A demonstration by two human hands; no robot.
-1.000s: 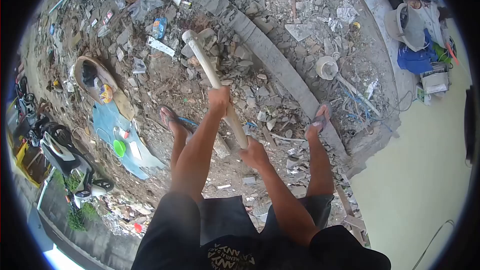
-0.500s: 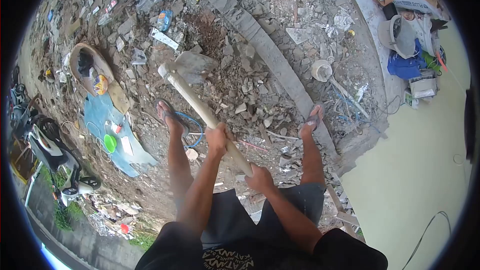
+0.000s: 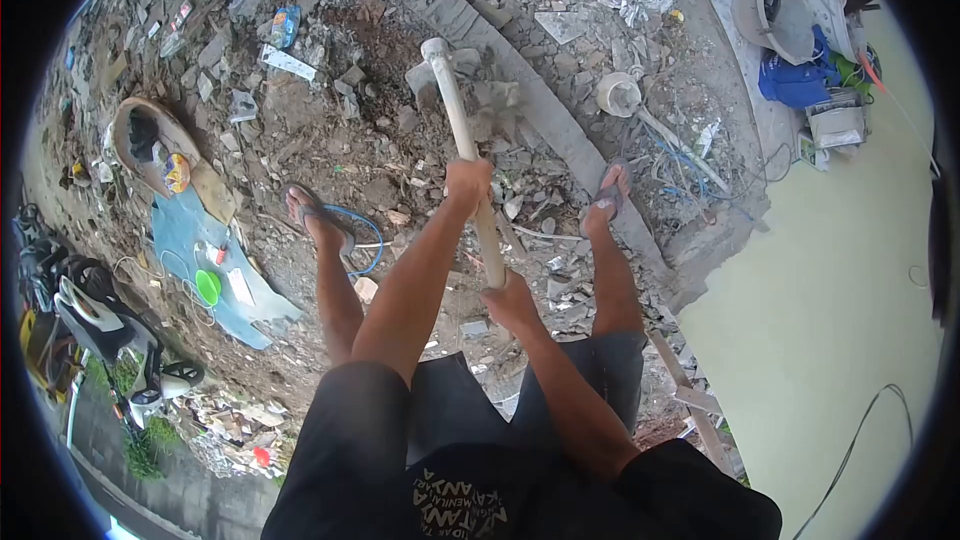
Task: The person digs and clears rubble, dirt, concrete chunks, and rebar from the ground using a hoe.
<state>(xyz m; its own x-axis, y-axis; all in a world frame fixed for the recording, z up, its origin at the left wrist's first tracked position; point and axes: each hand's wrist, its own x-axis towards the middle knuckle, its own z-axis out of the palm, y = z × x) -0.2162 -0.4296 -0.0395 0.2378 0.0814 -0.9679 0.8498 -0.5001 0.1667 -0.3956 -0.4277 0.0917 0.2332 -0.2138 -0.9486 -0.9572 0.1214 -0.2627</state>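
Note:
My left hand (image 3: 468,183) is closed around the middle of a pale wooden hoe handle (image 3: 455,115). Nearer my body, my right hand (image 3: 512,302) grips the lower end of the same handle. The hoe's grey, dirt-covered blade (image 3: 425,78) is at the far end, over broken rubble (image 3: 400,140) and beside a curved concrete strip (image 3: 530,100). Its lower edge is blurred, so I cannot tell how deep it sits. My sandalled feet stand apart on either side.
A long-handled scoop (image 3: 620,96) lies to the right, near buckets (image 3: 782,25) and blue bags (image 3: 795,80) by a pale wall (image 3: 820,290). On the left are a basket (image 3: 150,145), a blue sheet (image 3: 190,240) and a parked motorbike (image 3: 110,325).
The hoe and both hands have changed angle, with the head swung right and my left hand moved up and right. The whole view has shifted slightly left.

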